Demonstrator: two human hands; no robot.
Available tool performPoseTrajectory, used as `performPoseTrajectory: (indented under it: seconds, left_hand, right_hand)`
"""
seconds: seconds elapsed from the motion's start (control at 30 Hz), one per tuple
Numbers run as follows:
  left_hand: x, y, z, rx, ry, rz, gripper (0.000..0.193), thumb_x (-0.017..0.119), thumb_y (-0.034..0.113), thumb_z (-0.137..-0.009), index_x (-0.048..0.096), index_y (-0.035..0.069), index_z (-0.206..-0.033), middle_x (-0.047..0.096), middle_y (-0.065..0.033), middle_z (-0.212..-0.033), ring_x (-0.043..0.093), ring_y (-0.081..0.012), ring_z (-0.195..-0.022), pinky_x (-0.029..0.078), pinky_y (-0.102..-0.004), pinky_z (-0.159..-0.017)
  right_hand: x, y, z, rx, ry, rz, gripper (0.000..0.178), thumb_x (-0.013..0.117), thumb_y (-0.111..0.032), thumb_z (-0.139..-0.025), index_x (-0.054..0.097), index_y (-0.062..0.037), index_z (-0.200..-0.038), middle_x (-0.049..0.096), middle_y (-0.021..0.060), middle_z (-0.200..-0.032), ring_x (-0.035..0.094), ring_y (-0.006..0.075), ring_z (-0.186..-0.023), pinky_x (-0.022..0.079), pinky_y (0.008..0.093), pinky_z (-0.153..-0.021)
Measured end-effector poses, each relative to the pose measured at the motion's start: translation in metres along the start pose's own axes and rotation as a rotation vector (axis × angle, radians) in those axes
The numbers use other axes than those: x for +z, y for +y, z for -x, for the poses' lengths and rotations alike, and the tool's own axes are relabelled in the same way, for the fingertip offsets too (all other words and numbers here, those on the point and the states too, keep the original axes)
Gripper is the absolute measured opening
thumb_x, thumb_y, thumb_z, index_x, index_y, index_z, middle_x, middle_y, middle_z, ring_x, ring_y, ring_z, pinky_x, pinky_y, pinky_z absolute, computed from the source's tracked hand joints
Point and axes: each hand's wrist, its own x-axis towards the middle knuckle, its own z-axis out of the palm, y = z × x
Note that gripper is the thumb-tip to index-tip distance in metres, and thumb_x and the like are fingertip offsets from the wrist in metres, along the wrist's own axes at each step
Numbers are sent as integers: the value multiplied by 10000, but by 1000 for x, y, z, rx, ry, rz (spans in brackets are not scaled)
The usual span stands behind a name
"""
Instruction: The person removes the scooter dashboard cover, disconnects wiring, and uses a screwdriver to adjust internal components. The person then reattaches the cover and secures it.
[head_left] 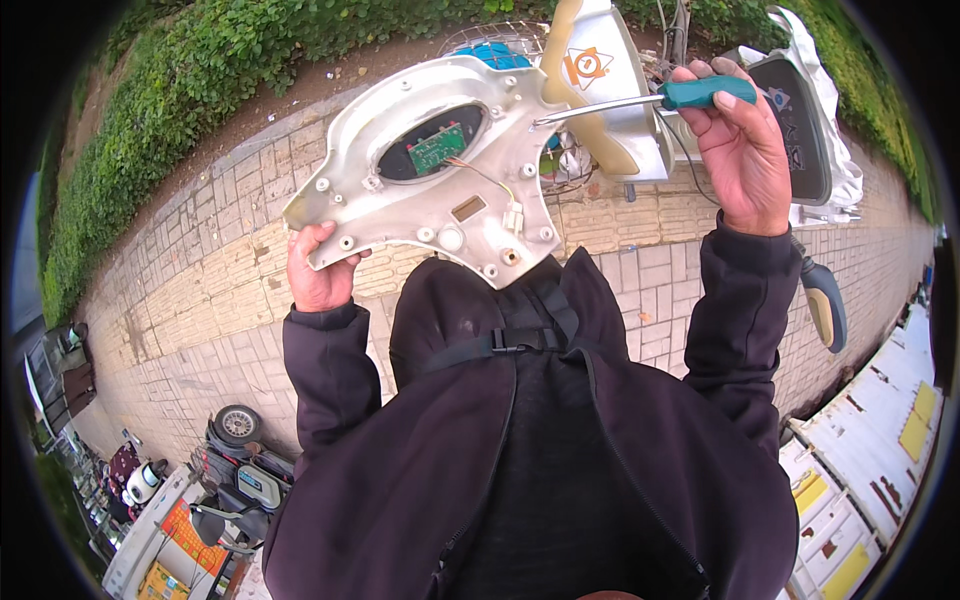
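Note:
A cream plastic scooter panel (390,215) lies inside-up over my knees, dotted with screw posts. Its oval opening holds a green circuit board (437,148), from which thin wires run to a white connector (513,217). My left hand (322,268) grips the panel's lower left corner between thumb and fingers. Up at the right, my right hand (738,150) is closed round the teal handle of a screwdriver (705,93). The screwdriver's metal shaft points left, and its tip is at the panel's upper right part; whether it touches cannot be made out.
Beyond the panel stands a cream and gold scooter body (605,90), with a wire basket (500,40) behind it. A dark grey panel (800,130) is past my right hand. Brick paving (200,270) runs to a green hedge (130,130). Parked vehicles (237,470) stand lower left.

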Motion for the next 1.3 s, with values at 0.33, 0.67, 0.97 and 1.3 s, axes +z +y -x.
performPoseTrajectory:
  seconds: [0.33,0.67,0.97,1.3]
  left_hand:
    - [65,-58,-64,231,-96,124,429,541,-8,-913,533,-9,-1341,676,-159,-1211,719,-331,-998,634,-505,-830]
    - [36,-102,-98,73,-152,185,351,573,-1,-915,594,-32,-1264,708,-181,-1119,728,-330,-938,625,-459,-755]
    - [27,-100,-120,-67,-177,46,387,612,40,-932,575,-76,-1299,728,-221,-1089,752,-354,-866,646,-392,-689]
    - [53,-106,-107,-131,-293,-90,479,652,104,-954,527,-34,-1395,683,-213,-1241,729,-371,-1036,663,-380,-729]
  right_hand:
    - [-34,1,-3,-11,134,-90,326,589,51,-948,526,64,-1267,633,250,-1262,616,400,-1278,552,470,-1082]
    - [-53,7,-2,65,159,-72,375,592,28,-964,524,64,-1331,595,251,-1348,582,396,-1315,506,485,-1128]
    - [-60,16,-8,98,189,-64,355,598,29,-949,520,50,-1296,610,240,-1299,607,403,-1279,538,485,-1077]
    - [-45,32,-16,87,243,-53,367,607,23,-943,516,46,-1298,618,234,-1280,611,396,-1276,538,484,-1067]
